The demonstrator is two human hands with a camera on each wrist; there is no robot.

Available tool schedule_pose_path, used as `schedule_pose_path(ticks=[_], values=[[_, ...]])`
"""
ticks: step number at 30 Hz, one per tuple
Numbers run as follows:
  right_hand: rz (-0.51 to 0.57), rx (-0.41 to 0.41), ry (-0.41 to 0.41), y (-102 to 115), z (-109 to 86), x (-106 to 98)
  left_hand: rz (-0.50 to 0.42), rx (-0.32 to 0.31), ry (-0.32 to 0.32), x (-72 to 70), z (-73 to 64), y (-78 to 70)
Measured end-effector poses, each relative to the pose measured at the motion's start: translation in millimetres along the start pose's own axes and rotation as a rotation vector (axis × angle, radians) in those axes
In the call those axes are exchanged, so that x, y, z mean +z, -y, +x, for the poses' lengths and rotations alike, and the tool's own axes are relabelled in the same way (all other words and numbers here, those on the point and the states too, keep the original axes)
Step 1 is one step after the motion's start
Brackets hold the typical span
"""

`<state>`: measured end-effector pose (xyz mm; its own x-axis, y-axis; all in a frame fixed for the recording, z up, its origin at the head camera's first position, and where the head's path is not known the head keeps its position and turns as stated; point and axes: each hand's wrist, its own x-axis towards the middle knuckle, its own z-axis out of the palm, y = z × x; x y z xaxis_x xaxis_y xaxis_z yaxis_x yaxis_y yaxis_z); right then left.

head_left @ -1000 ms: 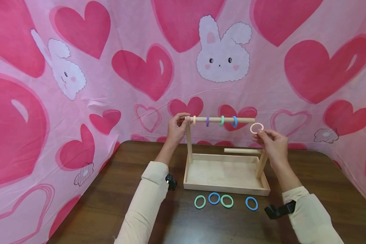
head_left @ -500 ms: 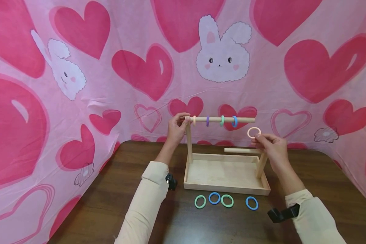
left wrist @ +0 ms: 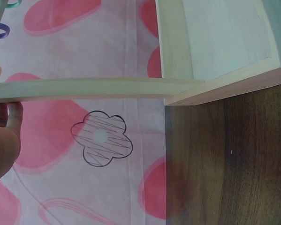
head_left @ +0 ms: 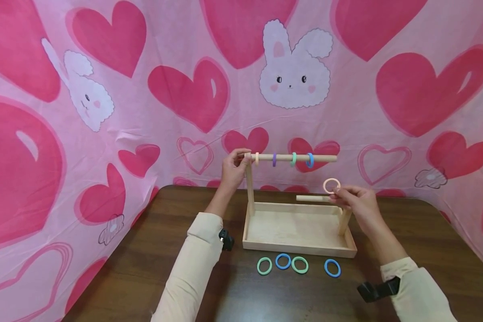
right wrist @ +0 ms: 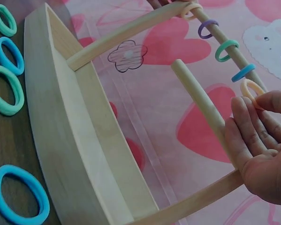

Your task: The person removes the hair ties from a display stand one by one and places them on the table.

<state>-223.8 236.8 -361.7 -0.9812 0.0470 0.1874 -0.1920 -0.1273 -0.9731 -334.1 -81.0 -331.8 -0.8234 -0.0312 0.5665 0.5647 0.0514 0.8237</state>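
I log four rings (head_left: 274, 161) threaded on the upper bar (head_left: 283, 158), mid-frame. Left hand (head_left: 233, 170) grips left post (head_left: 249, 192); right hand (head_left: 360, 202) pinches peach ring (head_left: 324, 184), right of centre, unthreaded. Four loose rings (head_left: 301, 273) remain, lower frame.

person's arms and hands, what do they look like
The left sleeve and right sleeve are cream, ending short of the hands. A black left device and black right device sit near the cuffs. The left hand and right hand are ungloved.

Lower rod (head_left: 311, 198) partly hidden behind right hand (head_left: 361, 204), tray (left wrist: 229, 40) cropped in left wrist view
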Motion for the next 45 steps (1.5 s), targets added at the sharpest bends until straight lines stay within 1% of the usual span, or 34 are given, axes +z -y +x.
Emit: schedule_pose_path(ticks=[5, 10, 19, 21, 30, 34, 40, 45], values=[[-0.036, 0.011, 0.06, -4, -5.3, -5, -0.002, 0.005, 0.002, 0.5, 0.6, 0.7], [-0.077, 0.046, 0.097, -8, -9.7, -10, -0.008, 0.021, 0.0, 0.5, 1.0, 0.9], [-0.187, 0.171, 0.13, -19, -15.8, -21, -0.016, 0.008, -0.004, 0.1, 1.3, 2.5], [-0.203, 0.188, 0.137, -22, -17.6, -23, -0.016, 0.006, -0.005, 0.1, 1.3, 2.4], [-0.226, 0.21, 0.173, -34, -27.6, -30, 0.0, 0.012, -0.011, -0.5, 1.1, 1.0], [-0.261, 0.22, 0.211, -39, -32.4, -33, -0.007, 0.008, -0.009, -0.5, 0.9, 1.2], [-0.272, 0.247, 0.272, -45, -40.5, -37, -0.021, -0.002, -0.01, -0.2, 0.7, 0.0], [-0.289, 0.271, 0.321, -52, -47.6, -41, -0.004, 0.007, -0.013, -0.8, 0.8, 0.7]])
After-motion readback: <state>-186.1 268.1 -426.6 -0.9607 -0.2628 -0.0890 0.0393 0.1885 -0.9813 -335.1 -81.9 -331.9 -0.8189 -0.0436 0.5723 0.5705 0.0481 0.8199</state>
